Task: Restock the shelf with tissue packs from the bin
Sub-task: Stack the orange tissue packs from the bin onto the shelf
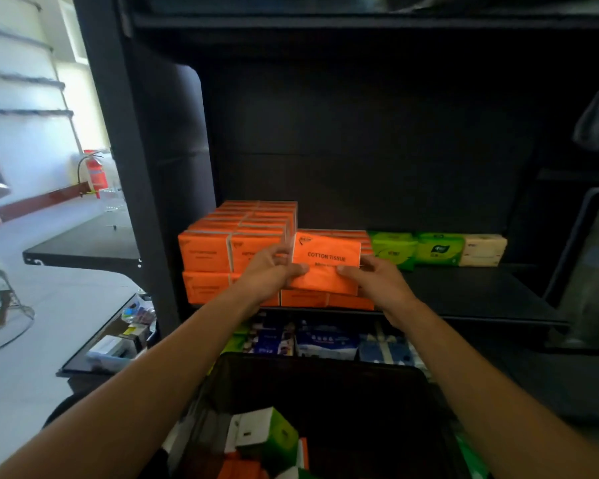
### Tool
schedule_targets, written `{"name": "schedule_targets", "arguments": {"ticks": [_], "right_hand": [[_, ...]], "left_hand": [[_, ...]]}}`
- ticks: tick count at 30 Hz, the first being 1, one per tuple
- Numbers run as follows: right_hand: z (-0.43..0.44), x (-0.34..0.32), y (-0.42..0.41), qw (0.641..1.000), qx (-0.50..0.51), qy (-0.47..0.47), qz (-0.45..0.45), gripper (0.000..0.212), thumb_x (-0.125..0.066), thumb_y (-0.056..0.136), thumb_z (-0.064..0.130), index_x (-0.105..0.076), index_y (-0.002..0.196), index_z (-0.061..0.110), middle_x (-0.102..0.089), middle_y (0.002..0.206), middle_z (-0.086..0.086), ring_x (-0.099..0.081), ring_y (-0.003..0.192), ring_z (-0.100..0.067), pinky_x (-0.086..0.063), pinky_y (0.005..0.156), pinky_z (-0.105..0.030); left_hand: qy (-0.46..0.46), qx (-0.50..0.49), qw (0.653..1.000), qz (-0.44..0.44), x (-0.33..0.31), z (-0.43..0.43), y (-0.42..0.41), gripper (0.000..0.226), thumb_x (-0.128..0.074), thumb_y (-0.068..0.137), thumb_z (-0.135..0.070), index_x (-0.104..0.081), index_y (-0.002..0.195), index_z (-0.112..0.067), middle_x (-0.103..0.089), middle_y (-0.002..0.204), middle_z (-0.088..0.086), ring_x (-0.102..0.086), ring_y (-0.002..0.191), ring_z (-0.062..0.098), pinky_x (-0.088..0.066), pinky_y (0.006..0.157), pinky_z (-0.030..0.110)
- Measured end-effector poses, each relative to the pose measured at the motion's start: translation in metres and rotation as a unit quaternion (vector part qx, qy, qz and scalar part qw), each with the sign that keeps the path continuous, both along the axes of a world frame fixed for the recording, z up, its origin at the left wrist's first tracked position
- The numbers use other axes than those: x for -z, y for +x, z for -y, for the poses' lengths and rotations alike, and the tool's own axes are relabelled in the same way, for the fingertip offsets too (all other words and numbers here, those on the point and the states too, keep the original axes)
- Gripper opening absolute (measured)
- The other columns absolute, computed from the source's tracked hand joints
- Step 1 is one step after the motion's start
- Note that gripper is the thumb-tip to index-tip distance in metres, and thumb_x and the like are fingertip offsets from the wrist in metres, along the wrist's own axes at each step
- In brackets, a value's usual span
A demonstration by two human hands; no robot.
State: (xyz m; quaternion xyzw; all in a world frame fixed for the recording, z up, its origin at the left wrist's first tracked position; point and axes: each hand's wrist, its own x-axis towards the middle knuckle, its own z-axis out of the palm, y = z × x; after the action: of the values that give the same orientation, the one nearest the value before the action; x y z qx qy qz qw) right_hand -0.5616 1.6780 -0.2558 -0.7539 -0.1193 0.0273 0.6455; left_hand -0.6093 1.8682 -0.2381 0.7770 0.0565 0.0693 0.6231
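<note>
Both hands hold one orange pack (325, 261) marked COTTON TISSUE, just right of the orange stack (222, 250) on the shelf (481, 292). The left hand (270, 267) grips the pack's left end, thumb on the front face and fingers curled behind. The right hand (377, 283) grips the right end the same way. The pack sits on a lower row of orange packs (325, 299) that runs rightward from the foot of the stack, and it touches the stack's right side. The stack itself is two packs high and several deep.

Further right of the stack stand two green packs (415, 248), then a cream pack (484, 248), all side by side.

Below the stack, on the next level down, lie blue packs (325, 340). Nearer the camera than the stack is the dark bin (325, 382). In it lie a green-and-white pack (267, 433) and, beneath that, an orange one (242, 470); the rest of its inside is too dark to read.
</note>
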Motion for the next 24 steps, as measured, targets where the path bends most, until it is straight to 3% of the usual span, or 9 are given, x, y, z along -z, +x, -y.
{"name": "schedule_targets", "arguments": {"ticks": [4,7,9,11,13,16,19,22,24], "right_hand": [[-0.006,-0.001,0.031,0.999,0.024,0.022,-0.016,0.033,-0.073,0.084,0.023,-0.067,0.115,0.016,-0.07,0.107,-0.003,-0.067,0.097,-0.019,-0.055,0.089,-0.041],[-0.017,0.004,0.059,0.996,0.048,0.07,-0.032,0.03,-0.073,0.083,0.021,-0.066,0.112,0.016,-0.071,0.104,-0.006,-0.068,0.096,-0.025,-0.056,0.085,-0.045],[-0.027,0.012,0.08,0.992,0.071,0.103,-0.033,0.028,-0.072,0.084,0.018,-0.065,0.11,0.016,-0.071,0.104,-0.008,-0.068,0.095,-0.027,-0.055,0.084,-0.044],[-0.035,0.018,0.102,0.986,0.099,0.131,-0.031,0.021,-0.072,0.083,0.014,-0.062,0.101,0.019,-0.07,0.101,-0.008,-0.068,0.089,-0.024,-0.055,0.082,-0.039],[-0.039,0.022,0.126,0.982,0.122,0.143,-0.025,0.021,-0.072,0.082,0.01,-0.059,0.094,0.021,-0.068,0.096,-0.008,-0.066,0.084,-0.021,-0.055,0.08,-0.037],[-0.042,0.03,0.163,0.984,0.139,0.114,-0.003,0.028,-0.074,0.08,0.008,-0.06,0.103,0.012,-0.066,0.088,-0.007,-0.062,0.073,-0.017,-0.052,0.07,-0.031],[-0.044,0.038,0.204,0.982,0.161,0.094,0.012,0.028,-0.077,0.077,0.009,-0.058,0.096,0.017,-0.067,0.087,-0.009,-0.066,0.078,-0.024,-0.055,0.075,-0.041],[-0.048,0.044,0.241,0.981,0.179,0.062,0.033,0.029,-0.078,0.076,0.01,-0.055,0.084,0.025,-0.068,0.084,-0.01,-0.066,0.076,-0.024,-0.057,0.079,-0.046],[-0.054,0.048,0.263,0.982,0.176,0.037,0.052,0.03,-0.08,0.073,0.012,-0.055,0.082,0.027,-0.069,0.083,-0.014,-0.065,0.073,-0.025,-0.057,0.078,-0.049]], "left_hand": [[0.005,-0.02,0.999,0.047,-0.006,-0.001,0.031,0.044,-0.069,0.084,-0.01,-0.054,0.125,-0.012,-0.062,0.116,0.016,-0.064,0.097,0.025,-0.054,0.073,0.029],[0.003,-0.044,0.996,0.078,-0.011,0.0,0.061,0.049,-0.065,0.084,-0.001,-0.051,0.13,-0.011,-0.062,0.111,0.01,-0.062,0.089,0.019,-0.051,0.069,0.023],[0.058,-0.058,0.988,0.131,-0.006,0.006,0.082,0.05,-0.06,0.082,0.004,-0.05,0.129,-0.009,-0.06,0.107,0.006,-0.06,0.087,0.014,-0.052,0.072,0.025],[0.132,-0.081,0.974,0.163,0.008,0.013,0.104,0.056,-0.06,0.075,-0.004,-0.049,0.13,-0.011,-0.056,0.117,0.009,-0.057,0.105,0.018,-0.047,0.095,0.034],[0.219,-0.108,0.958,0.15,0.024,0.023,0.121,0.062,-0.062,0.075,-0.012,-0.047,0.134,-0.017,-0.043,0.137,0.014,-0.037,0.133,0.026,-0.028,0.113,0.038],[0.276,-0.163,0.938,0.133,0.037,0.037,0.147,0.057,-0.063,0.08,-0.019,-0.048,0.135,-0.023,-0.029,0.145,0.01,-0.01,0.144,0.024,-0.003,0.115,0.025],[0.323,-0.178,0.918,0.148,0.057,0.042,0.184,0.057,-0.059,0.079,-0.021,-0.046,0.134,-0.024,-0.025,0.141,0.01,-0.012,0.14,0.028,-0.008,0.118,0.036],[0.514,-0.147,0.834,0.138,0.071,0.036,0.217,0.063,-0.056,0.083,-0.031,-0.036,0.142,-0.024,-0.028,0.143,0.012,-0.025,0.134,0.033,-0.017,0.111,0.043],[0.549,-0.131,0.817,0.121,0.069,0.03,0.239,0.061,-0.049,0.087,-0.037,-0.032,0.144,-0.024,-0.033,0.142,0.012,-0.03,0.131,0.032,-0.023,0.108,0.043]]}}
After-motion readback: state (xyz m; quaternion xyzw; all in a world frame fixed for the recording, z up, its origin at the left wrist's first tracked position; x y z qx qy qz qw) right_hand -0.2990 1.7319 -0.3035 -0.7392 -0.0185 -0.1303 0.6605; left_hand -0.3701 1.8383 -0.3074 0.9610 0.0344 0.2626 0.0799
